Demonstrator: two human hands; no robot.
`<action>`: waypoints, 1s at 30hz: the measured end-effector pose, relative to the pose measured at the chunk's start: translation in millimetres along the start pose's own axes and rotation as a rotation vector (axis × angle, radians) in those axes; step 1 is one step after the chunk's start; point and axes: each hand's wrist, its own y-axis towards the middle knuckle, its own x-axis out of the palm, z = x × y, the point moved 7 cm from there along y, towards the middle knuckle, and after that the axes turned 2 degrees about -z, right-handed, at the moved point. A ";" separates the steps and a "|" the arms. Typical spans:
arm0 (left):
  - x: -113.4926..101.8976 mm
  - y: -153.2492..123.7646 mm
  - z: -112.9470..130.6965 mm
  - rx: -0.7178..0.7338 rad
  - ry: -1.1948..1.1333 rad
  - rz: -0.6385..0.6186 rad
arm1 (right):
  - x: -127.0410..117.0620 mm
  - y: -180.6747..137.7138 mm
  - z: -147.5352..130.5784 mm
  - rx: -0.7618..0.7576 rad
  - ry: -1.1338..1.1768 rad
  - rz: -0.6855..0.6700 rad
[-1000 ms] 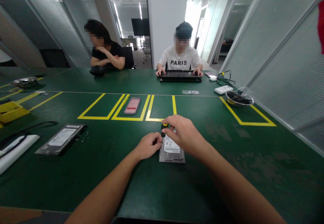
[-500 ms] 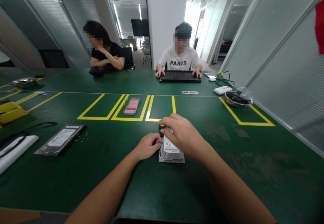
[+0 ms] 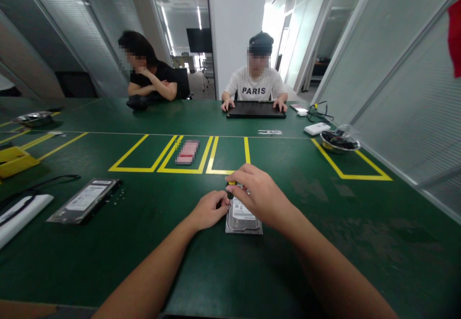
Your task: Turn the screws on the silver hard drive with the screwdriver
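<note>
Since the hard drive [image 3: 244,224] lies flat on the table [image 3: 201,271], just below the frame's centre, its top is open to both hands. It is grey metal with stepped, rounded contours and a white printed label, partly covered. The left hand [image 3: 209,209] bunches its fingers at the left edge, seemingly to steady the work; whether they pinch anything is unclear. The right hand [image 3: 257,184] has its fingers wrapped around a black-and-yellow screwdriver [image 3: 229,195], held near upright, apparently to press straight down. Farther off, frame left, a second drive [image 3: 86,200] has small bright pieces [image 3: 121,195] beside it, perhaps grouped against loss.
</note>
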 end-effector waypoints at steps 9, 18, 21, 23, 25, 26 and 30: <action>0.0 0.0 0.7 0.031 -0.018 0.003 | 0.7 -0.8 -0.8 -0.023 0.028 0.021; 2.3 0.3 -6.1 0.009 -0.001 0.021 | 3.1 1.6 -4.7 -0.068 0.026 0.034; 1.0 0.3 -3.5 0.016 0.005 0.018 | 1.6 1.6 -5.2 -0.078 0.018 0.052; 0.1 0.2 -1.2 0.022 0.008 0.007 | 0.8 1.8 -5.6 -0.082 0.019 0.055; -0.8 0.0 0.7 0.024 0.003 0.002 | 0.5 2.3 -6.1 -0.098 0.028 0.051; -1.2 0.0 1.2 0.022 -0.002 0.002 | 0.6 2.6 -6.2 -0.109 0.034 0.048; -0.9 0.2 0.7 0.005 -0.036 0.005 | 0.3 3.2 -4.8 -0.131 0.051 0.042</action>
